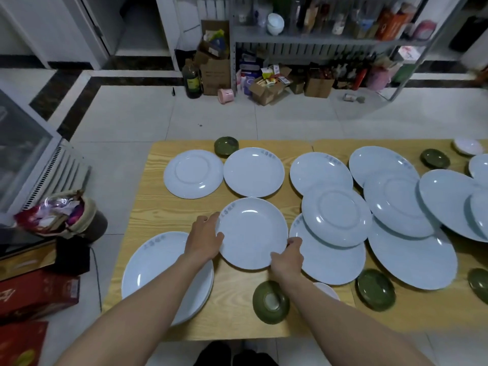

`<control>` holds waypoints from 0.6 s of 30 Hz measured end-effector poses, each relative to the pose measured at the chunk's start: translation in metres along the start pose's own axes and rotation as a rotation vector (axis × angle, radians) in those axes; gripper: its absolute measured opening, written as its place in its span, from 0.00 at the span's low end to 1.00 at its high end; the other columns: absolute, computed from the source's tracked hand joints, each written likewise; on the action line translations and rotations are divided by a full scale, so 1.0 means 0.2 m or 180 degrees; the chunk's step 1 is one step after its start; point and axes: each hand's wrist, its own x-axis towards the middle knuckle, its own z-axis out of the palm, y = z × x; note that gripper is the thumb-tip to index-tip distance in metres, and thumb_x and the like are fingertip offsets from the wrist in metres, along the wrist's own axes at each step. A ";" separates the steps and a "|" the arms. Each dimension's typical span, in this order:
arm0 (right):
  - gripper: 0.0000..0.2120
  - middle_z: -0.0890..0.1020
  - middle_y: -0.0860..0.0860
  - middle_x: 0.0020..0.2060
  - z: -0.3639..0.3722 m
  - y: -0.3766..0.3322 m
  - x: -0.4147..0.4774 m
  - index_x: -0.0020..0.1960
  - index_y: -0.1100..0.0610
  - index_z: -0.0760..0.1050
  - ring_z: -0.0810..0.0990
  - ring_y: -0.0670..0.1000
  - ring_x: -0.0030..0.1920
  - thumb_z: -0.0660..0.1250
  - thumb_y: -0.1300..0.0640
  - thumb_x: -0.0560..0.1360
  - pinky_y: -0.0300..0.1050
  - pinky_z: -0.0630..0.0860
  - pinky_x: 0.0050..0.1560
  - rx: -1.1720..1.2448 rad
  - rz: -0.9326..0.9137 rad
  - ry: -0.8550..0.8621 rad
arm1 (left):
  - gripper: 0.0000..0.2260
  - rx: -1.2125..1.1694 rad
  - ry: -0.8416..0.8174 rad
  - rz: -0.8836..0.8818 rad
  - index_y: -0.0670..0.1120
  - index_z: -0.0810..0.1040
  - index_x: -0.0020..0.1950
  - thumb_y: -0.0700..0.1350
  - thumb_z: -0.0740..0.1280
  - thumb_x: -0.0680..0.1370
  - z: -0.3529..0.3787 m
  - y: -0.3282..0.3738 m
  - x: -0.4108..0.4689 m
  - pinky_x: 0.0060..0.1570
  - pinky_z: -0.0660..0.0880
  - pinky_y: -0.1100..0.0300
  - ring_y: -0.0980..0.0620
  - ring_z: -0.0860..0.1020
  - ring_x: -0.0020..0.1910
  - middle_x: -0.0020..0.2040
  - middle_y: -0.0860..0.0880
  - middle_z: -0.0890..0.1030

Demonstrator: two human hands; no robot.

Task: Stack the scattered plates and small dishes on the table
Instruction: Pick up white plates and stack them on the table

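Head view. Both hands grasped one pale plate at the near centre of the table: the left hand curled on its left rim, the right hand on its near-right rim. The near-left stack seemed the likely destination. A level lift and a centred lowering would spare the right-hand neighbour plate.

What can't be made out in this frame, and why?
Head view only.
- small white dish: mostly hidden behind the right forearm.
- right-edge plates: cut off by the frame.
- rim lettering: too blurred to read.
- near-left stack: left forearm covers it; plate count unclear.
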 end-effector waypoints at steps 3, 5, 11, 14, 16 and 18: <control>0.33 0.77 0.55 0.59 0.00 -0.03 -0.02 0.75 0.52 0.57 0.77 0.56 0.56 0.65 0.66 0.74 0.53 0.77 0.59 0.0587 0.0085 0.0001 | 0.26 -0.0030 0.0068 0.0018 0.50 0.63 0.77 0.44 0.63 0.79 -0.04 -0.02 0.00 0.65 0.67 0.50 0.43 0.64 0.72 0.72 0.42 0.67; 0.34 0.76 0.54 0.61 -0.02 -0.06 -0.03 0.76 0.52 0.60 0.77 0.59 0.60 0.67 0.66 0.73 0.59 0.77 0.61 0.0723 0.0034 0.0005 | 0.26 -0.0087 0.0139 0.0045 0.51 0.63 0.77 0.45 0.63 0.79 -0.07 -0.02 0.01 0.65 0.68 0.50 0.44 0.65 0.72 0.72 0.42 0.67; 0.33 0.80 0.56 0.50 -0.15 -0.16 -0.04 0.73 0.53 0.67 0.82 0.59 0.50 0.69 0.69 0.71 0.61 0.82 0.49 0.1422 0.0071 0.0130 | 0.24 -0.0357 0.0338 0.0205 0.49 0.65 0.77 0.47 0.63 0.81 -0.16 0.06 0.07 0.67 0.65 0.52 0.45 0.66 0.72 0.74 0.44 0.68; 0.33 0.80 0.57 0.52 -0.22 -0.23 -0.02 0.72 0.54 0.68 0.82 0.60 0.50 0.68 0.73 0.71 0.57 0.84 0.43 0.1886 -0.0017 0.0149 | 0.23 -0.0434 0.0351 0.0304 0.49 0.64 0.77 0.47 0.62 0.81 -0.18 0.11 0.10 0.67 0.65 0.52 0.45 0.66 0.72 0.73 0.44 0.69; 0.33 0.80 0.58 0.54 -0.26 -0.29 0.01 0.72 0.53 0.69 0.82 0.61 0.52 0.67 0.74 0.72 0.52 0.84 0.38 0.2082 -0.0049 0.0185 | 0.24 -0.0528 0.0312 0.0288 0.50 0.64 0.77 0.47 0.63 0.81 -0.18 0.15 0.12 0.66 0.66 0.52 0.45 0.67 0.71 0.73 0.44 0.68; 0.33 0.80 0.59 0.56 -0.29 -0.33 0.03 0.74 0.53 0.68 0.81 0.63 0.55 0.66 0.75 0.73 0.48 0.84 0.34 0.2234 -0.0046 0.0211 | 0.24 -0.0666 0.0272 0.0216 0.50 0.64 0.77 0.47 0.64 0.81 -0.17 0.18 0.15 0.66 0.67 0.51 0.43 0.70 0.69 0.72 0.43 0.69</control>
